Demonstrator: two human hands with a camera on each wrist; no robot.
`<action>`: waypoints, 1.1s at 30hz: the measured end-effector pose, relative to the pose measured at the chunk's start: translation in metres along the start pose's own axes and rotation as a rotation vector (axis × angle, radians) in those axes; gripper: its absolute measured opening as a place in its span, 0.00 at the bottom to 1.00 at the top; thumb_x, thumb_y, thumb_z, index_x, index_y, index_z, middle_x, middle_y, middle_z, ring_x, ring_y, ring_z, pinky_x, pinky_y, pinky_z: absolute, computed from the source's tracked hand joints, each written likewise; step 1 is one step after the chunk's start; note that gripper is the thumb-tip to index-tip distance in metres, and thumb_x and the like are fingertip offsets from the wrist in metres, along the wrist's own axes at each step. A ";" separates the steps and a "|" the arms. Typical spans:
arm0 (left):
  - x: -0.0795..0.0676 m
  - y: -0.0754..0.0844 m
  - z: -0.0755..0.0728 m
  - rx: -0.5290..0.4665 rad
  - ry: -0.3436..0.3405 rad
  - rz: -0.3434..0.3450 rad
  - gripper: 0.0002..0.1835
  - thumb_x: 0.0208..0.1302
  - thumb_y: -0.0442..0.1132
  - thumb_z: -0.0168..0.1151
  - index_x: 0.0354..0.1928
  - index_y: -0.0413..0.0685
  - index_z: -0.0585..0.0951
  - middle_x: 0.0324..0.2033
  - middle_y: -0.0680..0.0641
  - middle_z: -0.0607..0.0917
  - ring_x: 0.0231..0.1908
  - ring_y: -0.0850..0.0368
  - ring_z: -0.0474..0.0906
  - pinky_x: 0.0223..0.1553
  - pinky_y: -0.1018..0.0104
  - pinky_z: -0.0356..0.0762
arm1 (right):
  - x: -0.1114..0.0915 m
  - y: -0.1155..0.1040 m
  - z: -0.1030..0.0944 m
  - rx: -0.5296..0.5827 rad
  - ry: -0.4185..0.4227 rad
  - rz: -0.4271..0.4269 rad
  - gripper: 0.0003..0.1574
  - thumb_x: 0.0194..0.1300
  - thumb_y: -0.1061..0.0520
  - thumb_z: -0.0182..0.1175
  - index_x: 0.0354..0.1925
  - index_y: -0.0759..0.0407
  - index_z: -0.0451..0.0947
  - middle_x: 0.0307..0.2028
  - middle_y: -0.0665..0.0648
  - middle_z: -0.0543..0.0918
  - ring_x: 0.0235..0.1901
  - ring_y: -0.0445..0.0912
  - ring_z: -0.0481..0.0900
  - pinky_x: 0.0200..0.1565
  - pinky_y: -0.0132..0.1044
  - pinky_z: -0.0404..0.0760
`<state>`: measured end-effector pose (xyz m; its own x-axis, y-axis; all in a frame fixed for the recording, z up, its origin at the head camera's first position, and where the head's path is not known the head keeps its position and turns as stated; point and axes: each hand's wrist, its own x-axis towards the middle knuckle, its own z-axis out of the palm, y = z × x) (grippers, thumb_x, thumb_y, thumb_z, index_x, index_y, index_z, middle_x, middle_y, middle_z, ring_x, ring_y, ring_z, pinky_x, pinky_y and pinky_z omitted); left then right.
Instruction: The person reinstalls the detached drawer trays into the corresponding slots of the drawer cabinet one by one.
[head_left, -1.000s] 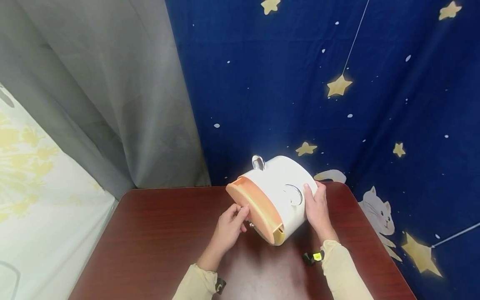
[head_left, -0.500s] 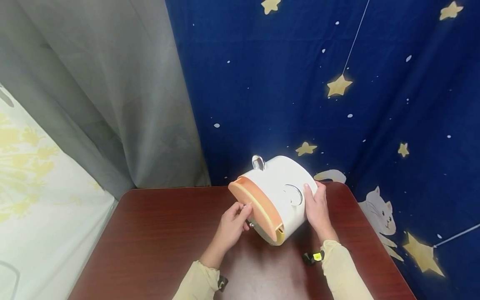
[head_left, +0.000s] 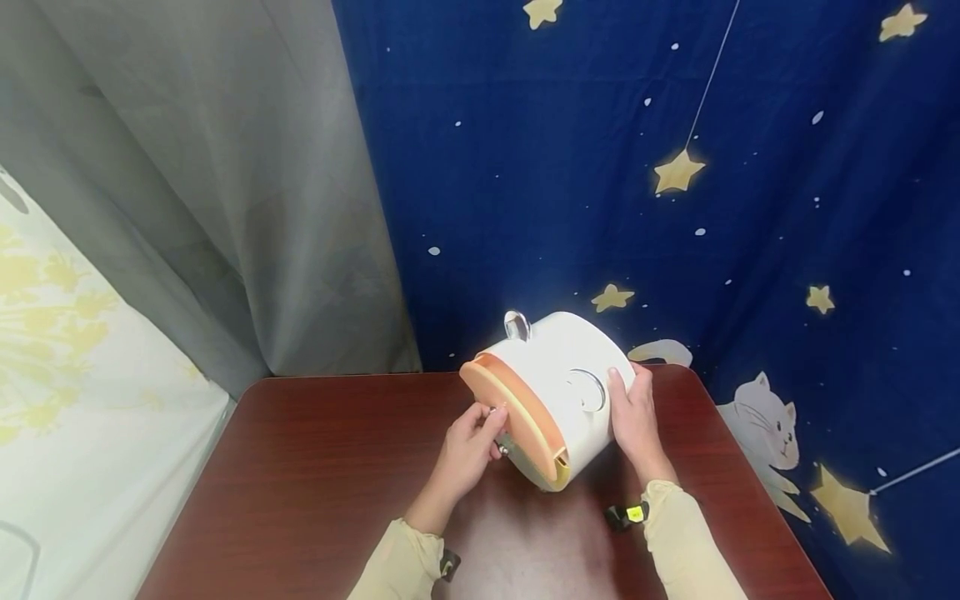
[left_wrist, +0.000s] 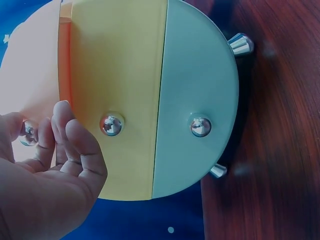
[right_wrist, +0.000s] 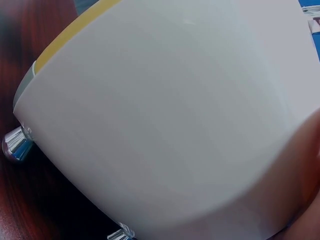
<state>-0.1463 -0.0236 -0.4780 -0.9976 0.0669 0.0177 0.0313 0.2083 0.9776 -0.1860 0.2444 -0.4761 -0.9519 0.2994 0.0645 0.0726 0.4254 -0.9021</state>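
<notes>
A rounded white drawer box [head_left: 540, 358] sits on the table. Its orange drawer [head_left: 517, 417] is pulled partway out. In the left wrist view, its yellow drawer [left_wrist: 120, 60] and pale green drawer [left_wrist: 195, 85] lie side by side, each with a silvery ball knob. My left hand [head_left: 465, 454] pinches the orange drawer's knob [left_wrist: 28, 136] between thumb and fingers. My right hand [head_left: 633, 417] grips the rear of the box, thumb on the near side; its other fingers are partly hidden behind. White casing fills most of the right wrist view.
The box stands on silvery feet [left_wrist: 242, 44], and a silvery loop [head_left: 517, 326] sticks up from its casing. Under it is a dark red wooden table [head_left: 322, 467]. Behind hang a grey curtain [head_left: 300, 208] and a blue star-patterned one [head_left: 525, 167].
The left hand has moved slightly right with the orange drawer, which has slid a little further into the box. The right hand and the white casing have stayed still.
</notes>
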 end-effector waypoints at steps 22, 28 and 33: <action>0.007 0.001 0.007 0.028 -0.019 -0.016 0.26 0.69 0.68 0.55 0.38 0.53 0.79 0.39 0.42 0.86 0.22 0.57 0.77 0.28 0.65 0.76 | 0.003 0.003 -0.001 0.003 0.015 -0.034 0.43 0.78 0.34 0.44 0.74 0.61 0.50 0.71 0.68 0.62 0.69 0.60 0.63 0.75 0.58 0.57; 0.010 -0.001 0.011 0.019 -0.027 -0.025 0.27 0.69 0.69 0.55 0.36 0.52 0.79 0.38 0.48 0.86 0.22 0.57 0.78 0.28 0.65 0.77 | 0.002 0.003 0.000 0.013 0.011 -0.042 0.42 0.78 0.35 0.44 0.74 0.61 0.51 0.71 0.68 0.62 0.69 0.60 0.63 0.76 0.57 0.56; 0.012 0.000 0.013 0.001 -0.040 -0.022 0.27 0.70 0.67 0.55 0.37 0.50 0.82 0.36 0.46 0.88 0.21 0.54 0.77 0.27 0.66 0.77 | 0.002 0.002 0.000 0.011 0.006 -0.039 0.42 0.78 0.35 0.44 0.74 0.61 0.51 0.71 0.68 0.62 0.69 0.59 0.63 0.76 0.57 0.57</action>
<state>-0.1575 -0.0102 -0.4805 -0.9948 0.1015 -0.0123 0.0095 0.2112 0.9774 -0.1876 0.2456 -0.4783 -0.9522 0.2878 0.1028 0.0318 0.4278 -0.9033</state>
